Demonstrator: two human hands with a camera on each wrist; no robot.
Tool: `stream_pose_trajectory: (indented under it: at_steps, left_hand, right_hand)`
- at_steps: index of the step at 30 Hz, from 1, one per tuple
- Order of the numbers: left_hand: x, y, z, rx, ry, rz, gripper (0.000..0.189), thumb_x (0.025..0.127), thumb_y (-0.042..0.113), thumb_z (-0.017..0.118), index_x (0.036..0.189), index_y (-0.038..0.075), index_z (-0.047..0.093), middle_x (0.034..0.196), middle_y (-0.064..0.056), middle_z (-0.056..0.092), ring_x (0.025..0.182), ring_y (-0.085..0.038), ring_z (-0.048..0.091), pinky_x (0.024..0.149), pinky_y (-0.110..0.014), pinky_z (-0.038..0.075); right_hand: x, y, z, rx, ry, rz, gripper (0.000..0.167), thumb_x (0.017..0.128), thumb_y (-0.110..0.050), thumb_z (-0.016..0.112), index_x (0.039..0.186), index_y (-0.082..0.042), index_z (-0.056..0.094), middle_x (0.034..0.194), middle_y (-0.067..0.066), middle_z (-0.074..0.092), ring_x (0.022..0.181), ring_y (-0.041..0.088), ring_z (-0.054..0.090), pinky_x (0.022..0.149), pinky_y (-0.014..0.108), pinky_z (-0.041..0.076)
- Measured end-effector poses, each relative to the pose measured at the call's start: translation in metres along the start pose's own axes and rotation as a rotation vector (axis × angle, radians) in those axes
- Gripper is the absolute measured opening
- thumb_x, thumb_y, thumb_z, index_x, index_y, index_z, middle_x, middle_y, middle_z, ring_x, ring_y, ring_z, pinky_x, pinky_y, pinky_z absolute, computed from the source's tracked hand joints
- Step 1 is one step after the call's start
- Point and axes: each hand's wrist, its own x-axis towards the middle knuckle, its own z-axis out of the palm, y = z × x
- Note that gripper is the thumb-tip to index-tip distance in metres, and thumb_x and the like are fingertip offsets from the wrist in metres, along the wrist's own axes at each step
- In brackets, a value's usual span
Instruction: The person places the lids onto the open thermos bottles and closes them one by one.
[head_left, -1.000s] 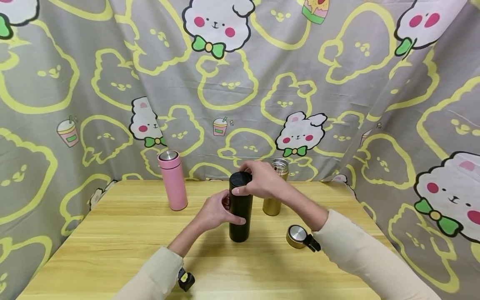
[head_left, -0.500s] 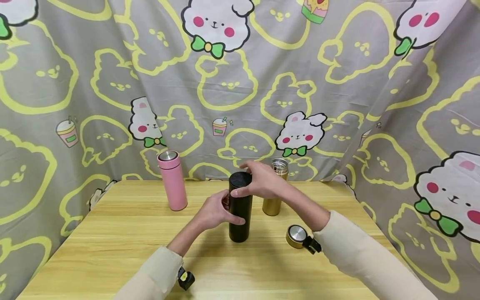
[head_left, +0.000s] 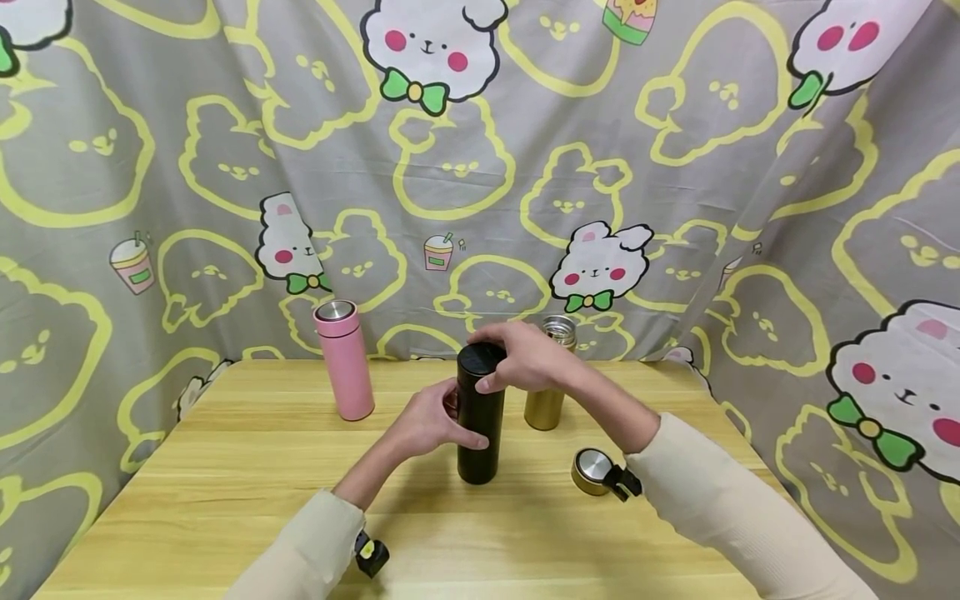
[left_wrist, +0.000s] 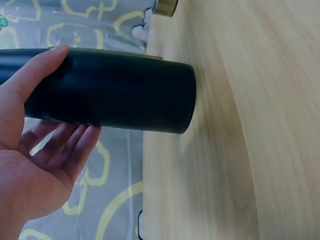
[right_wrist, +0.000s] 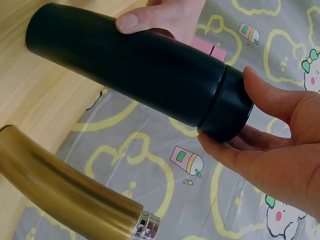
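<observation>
A black thermos flask (head_left: 478, 417) stands upright on the table in the head view. My left hand (head_left: 427, 423) grips its body, thumb across the near side and fingers on the far left side; the left wrist view shows the thumb (left_wrist: 47, 62) and fingers on opposite sides. Up at the black lid (right_wrist: 227, 105), my right hand (head_left: 525, 358) holds the rim between thumb and fingers. A thin seam runs between lid and body in the right wrist view. Just behind that hand is a gold thermos flask (head_left: 543, 411) without its lid, its steel neck bare.
A pink thermos flask (head_left: 348, 375) with its lid on stands at the back left. The gold lid (head_left: 592, 471) lies on the wooden table (head_left: 255, 492) by my right forearm. A patterned curtain (head_left: 465, 208) hangs behind and beside the table.
My right hand's fingers lifted slightly off the lid, then came round its far side again, with the thumb shifted a little to the right. The left hand and flask body stayed in place.
</observation>
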Motion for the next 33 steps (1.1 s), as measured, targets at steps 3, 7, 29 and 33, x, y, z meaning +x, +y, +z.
stream_pose_trajectory:
  at_steps: [3,7,29,33]
  left_hand:
    - [-0.001,0.0,0.001,0.009,0.008,-0.003,0.073,0.062,0.037,0.098,0.123,0.022,0.062,0.106,0.004,0.07,0.095,-0.015,0.067,0.084,-0.037,0.056]
    - [-0.001,0.0,0.002,0.014,0.016,-0.006,0.073,0.061,0.039,0.098,0.123,0.023,0.062,0.105,0.004,0.07,0.094,-0.015,0.066,0.083,-0.036,0.056]
    - [-0.001,0.001,0.006,0.034,0.084,-0.006,0.07,0.059,0.04,0.099,0.117,0.024,0.064,0.101,0.006,0.07,0.091,-0.014,0.066,0.081,-0.035,0.056]
    - [0.0,0.002,0.007,0.036,0.082,-0.007,0.071,0.059,0.04,0.099,0.118,0.024,0.064,0.102,0.006,0.07,0.091,-0.015,0.066,0.081,-0.035,0.056]
  right_hand:
    - [0.0,-0.001,0.002,-0.005,0.024,0.002,0.06,0.079,-0.019,0.086,0.135,-0.013,0.064,0.13,0.006,0.068,0.106,0.023,0.064,0.094,0.04,0.051]
    - [-0.001,0.0,0.004,-0.019,0.064,-0.006,0.058,0.078,-0.022,0.087,0.131,-0.014,0.066,0.126,0.005,0.07,0.104,0.021,0.064,0.091,0.038,0.052]
    - [-0.002,0.005,0.029,-0.056,0.335,0.034,0.06,0.074,-0.045,0.086,0.119,-0.01,0.068,0.109,0.006,0.071,0.099,0.025,0.061,0.084,0.038,0.049]
    - [-0.003,0.005,0.03,-0.057,0.336,0.054,0.062,0.073,-0.047,0.086,0.117,-0.008,0.066,0.109,0.006,0.069,0.099,0.025,0.061,0.084,0.039,0.048]
